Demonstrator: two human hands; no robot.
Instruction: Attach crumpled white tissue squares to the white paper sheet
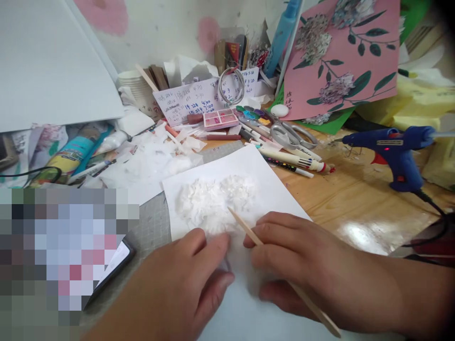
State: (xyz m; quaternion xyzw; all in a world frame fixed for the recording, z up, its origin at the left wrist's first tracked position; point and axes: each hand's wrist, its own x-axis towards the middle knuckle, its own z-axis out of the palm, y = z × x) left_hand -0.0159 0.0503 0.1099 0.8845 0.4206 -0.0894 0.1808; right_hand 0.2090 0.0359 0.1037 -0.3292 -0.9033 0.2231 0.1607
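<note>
Several white ruffles (pixel 216 201) lay on the sheet (pixel 273 194); near-right of them, the right hand (pixel 302 255) clamped its grip on a stick (pixel 245 227) pointing their way; the left hand (pixel 185 274), its grip parted, was nearer.

There are two hands, one left (pixel 185 270) and one right (pixel 302 255), one wooden stick (pixel 245 228), one sheet (pixel 280 189), one glue gun (pixel 401 151), one pink palette (pixel 220 119), one phone (pixel 115 260); the pens (pixel 291 159) overlap beyond counting.
</note>
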